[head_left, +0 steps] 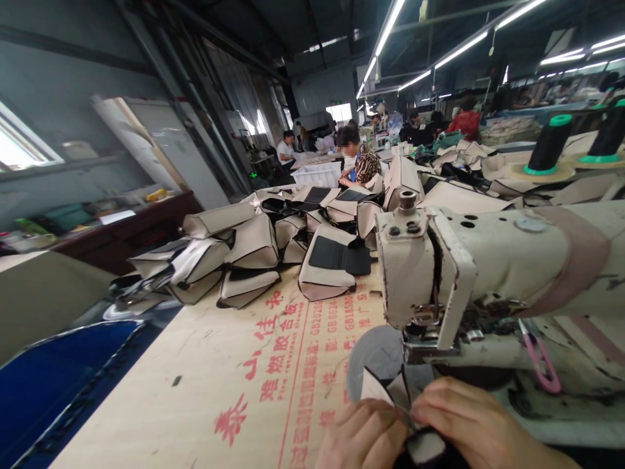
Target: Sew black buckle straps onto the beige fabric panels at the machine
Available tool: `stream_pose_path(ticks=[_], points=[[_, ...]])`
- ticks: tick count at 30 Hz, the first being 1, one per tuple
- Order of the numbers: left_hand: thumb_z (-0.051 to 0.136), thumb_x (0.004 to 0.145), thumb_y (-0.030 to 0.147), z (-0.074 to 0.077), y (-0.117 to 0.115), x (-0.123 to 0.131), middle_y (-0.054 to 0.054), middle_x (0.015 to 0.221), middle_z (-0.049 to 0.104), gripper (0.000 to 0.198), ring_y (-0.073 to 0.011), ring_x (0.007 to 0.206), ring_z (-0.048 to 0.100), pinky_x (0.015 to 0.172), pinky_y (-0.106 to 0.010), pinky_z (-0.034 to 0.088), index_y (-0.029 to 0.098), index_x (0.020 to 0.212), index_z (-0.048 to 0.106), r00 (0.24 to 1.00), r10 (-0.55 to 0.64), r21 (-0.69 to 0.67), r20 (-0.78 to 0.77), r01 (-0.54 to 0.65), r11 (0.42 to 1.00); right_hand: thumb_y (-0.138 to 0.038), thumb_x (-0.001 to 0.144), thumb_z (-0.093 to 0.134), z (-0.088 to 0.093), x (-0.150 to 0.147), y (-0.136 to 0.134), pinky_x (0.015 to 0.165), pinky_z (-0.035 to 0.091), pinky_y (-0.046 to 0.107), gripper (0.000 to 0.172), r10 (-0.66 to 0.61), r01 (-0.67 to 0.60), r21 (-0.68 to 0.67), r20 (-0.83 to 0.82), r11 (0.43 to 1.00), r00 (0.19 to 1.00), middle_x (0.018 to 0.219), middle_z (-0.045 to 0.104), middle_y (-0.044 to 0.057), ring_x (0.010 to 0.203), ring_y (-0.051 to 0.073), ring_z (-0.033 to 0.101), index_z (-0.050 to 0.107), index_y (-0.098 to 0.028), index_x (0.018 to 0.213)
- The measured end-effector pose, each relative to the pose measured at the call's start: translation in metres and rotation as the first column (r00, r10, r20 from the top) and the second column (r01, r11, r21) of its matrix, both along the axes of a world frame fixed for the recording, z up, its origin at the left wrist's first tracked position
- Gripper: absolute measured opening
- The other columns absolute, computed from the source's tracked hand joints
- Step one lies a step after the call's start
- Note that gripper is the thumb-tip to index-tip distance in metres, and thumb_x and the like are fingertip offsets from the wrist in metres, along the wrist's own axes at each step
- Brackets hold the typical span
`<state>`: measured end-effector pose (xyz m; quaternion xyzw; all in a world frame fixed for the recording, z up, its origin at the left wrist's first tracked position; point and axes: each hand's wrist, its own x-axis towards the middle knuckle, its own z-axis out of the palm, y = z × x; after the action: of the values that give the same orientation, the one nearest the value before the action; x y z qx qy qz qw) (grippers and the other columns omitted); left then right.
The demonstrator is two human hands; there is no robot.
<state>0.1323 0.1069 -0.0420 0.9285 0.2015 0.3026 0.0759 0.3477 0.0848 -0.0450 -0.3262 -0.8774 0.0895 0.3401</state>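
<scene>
At the bottom of the view, both my hands pinch a small beige fabric piece with black edging (401, 393). My left hand (365, 435) grips its near left side with fingers curled. Closed on the right side is my right hand (469, 417). The piece lies just in front of the sewing machine (493, 260), beside a round grey disc (374, 358). Black material with a pale patch (426, 447) shows between and below my hands. The part of the piece inside my fingers is hidden.
Beige bag pieces with black edging (251, 241) are heaped across the plywood table (209, 378). Pink-handled thread snips (540, 358) rest on the machine. Black thread cones (549, 146) stand at the right. A blue-lined bin (63, 384) is at the left. A co-worker (364, 156) sits beyond.
</scene>
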Motion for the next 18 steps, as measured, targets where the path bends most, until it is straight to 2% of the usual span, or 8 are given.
stream_pose_path(ticks=[4,11,15,18], points=[[0.045,0.086,0.013,-0.004,0.002,-0.002,-0.003,0.083,0.065,0.011,-0.0134,0.08,0.058,0.075,-0.024,0.047,0.015,0.096,0.05,0.998,-0.043,-0.058,-0.04,0.041,0.997,-0.023,0.094,0.029,0.0,0.0,-0.002,0.074,0.046,0.024,0.029,0.031,-0.029,-0.062,0.023,0.998,0.999,0.084,0.062,0.004,0.079,0.015,0.056,0.057,-0.018,0.103],[0.047,0.085,0.012,0.007,-0.001,-0.005,-0.003,0.085,0.064,0.011,-0.0134,0.079,0.057,0.071,-0.022,0.047,0.018,0.094,0.05,0.996,-0.047,-0.194,-0.075,0.032,0.98,-0.02,0.092,0.037,0.004,0.002,-0.003,0.066,0.043,0.025,0.021,0.079,-0.078,-0.099,0.014,0.992,0.997,0.083,0.062,0.004,0.076,0.015,0.055,0.056,-0.018,0.099],[0.047,0.084,0.01,0.008,-0.002,-0.008,-0.004,0.086,0.063,0.014,-0.0136,0.081,0.056,0.074,-0.023,0.046,0.017,0.096,0.05,0.998,-0.055,-0.246,-0.041,0.043,0.968,-0.025,0.09,0.046,0.006,0.0,-0.005,0.069,0.042,0.023,0.013,0.084,-0.087,-0.177,-0.025,0.98,0.996,0.086,0.062,0.002,0.078,0.013,0.055,0.056,-0.02,0.096],[0.048,0.084,0.011,0.009,-0.002,-0.008,-0.003,0.084,0.063,0.013,-0.0135,0.079,0.056,0.072,-0.023,0.046,0.017,0.094,0.052,0.998,-0.029,-0.259,-0.051,0.014,0.966,-0.028,0.088,0.05,0.007,-0.006,-0.009,0.069,0.041,0.021,0.009,-0.023,-0.012,-0.295,-0.114,0.955,0.993,0.082,0.06,0.0,0.075,0.012,0.055,0.055,-0.02,0.088]])
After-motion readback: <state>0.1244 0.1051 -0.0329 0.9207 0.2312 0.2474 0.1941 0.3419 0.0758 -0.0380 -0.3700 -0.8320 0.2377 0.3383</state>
